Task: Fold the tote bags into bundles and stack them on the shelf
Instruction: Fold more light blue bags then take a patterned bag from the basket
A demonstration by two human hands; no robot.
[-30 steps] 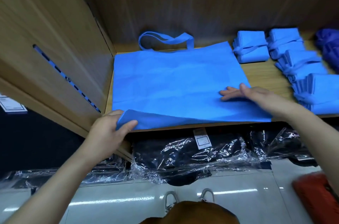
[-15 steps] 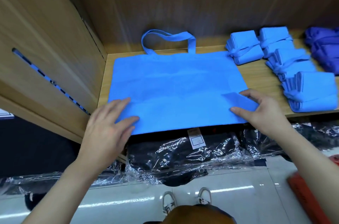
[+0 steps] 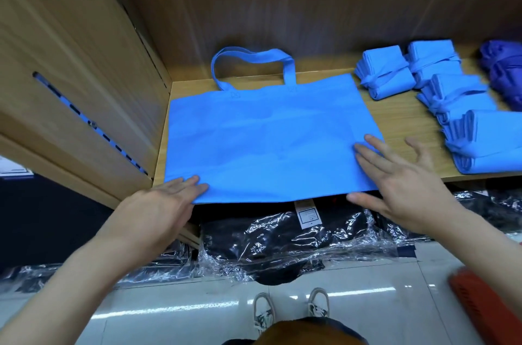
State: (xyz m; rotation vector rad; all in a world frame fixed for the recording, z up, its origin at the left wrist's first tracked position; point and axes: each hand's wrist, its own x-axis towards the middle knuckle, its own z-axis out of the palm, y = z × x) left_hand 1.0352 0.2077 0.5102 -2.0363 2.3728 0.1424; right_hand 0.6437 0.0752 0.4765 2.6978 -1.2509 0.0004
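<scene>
"What am I looking at?"

"I see a wooden shelf (image 3: 395,118). Plastic-wrapped dark packs (image 3: 282,240) lie under it, above a glossy tiled floor (image 3: 197,310)."

"And the bag?"

"The blue tote bag (image 3: 268,141) lies flat on the shelf, handles far. The left hand (image 3: 158,209), fingers straight and together, touches its near left corner. The right hand (image 3: 401,183), fingers spread, presses its near right corner. Folded blue bundles (image 3: 381,73) lie to the right."
</scene>
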